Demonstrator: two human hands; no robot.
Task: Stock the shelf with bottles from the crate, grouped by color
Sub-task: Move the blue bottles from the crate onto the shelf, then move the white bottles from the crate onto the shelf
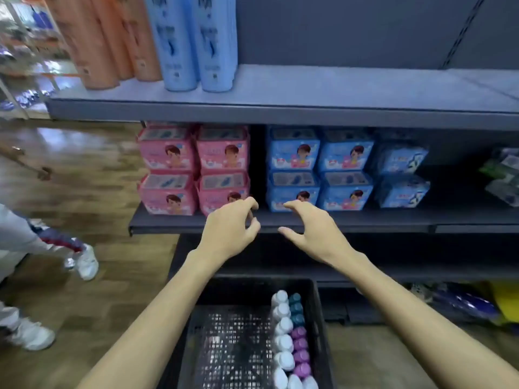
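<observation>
Bottles (283, 343) stand in a black plastic crate (252, 290) on the wooden floor (92, 178), packed along its right side: a row with white caps nearest the middle, and beside it, against the wall of the crate, dark teal caps (295, 308) at the far end and purple caps (300, 352) nearer the person. The left part of the crate shows only its perforated bottom.

Above the crate both arms reach forward toward the gondola. The left hand (229, 227) and the right hand (314, 230) hang side by side in front of the edge of the middle shelf (393, 220), close together but apart, each with fingers loosely curled and thumb out, holding nothing. Whether the fingertips touch the shelf edge is hard to tell, since the picture is a little blurred there.

On that middle shelf sit pink packs (193, 167) stacked two high at the left, and blue packs (320, 168) stacked two high to their right, with a dark gap between the two colours.

The top shelf (337, 88) carries tall orange bottles (98, 40) at the left end and tall light-blue bottles (196, 40) just beside them; the rest of its grey board runs off to the right.

At the left edge another person's legs and white sneakers (87, 262) show on the floor.
</observation>
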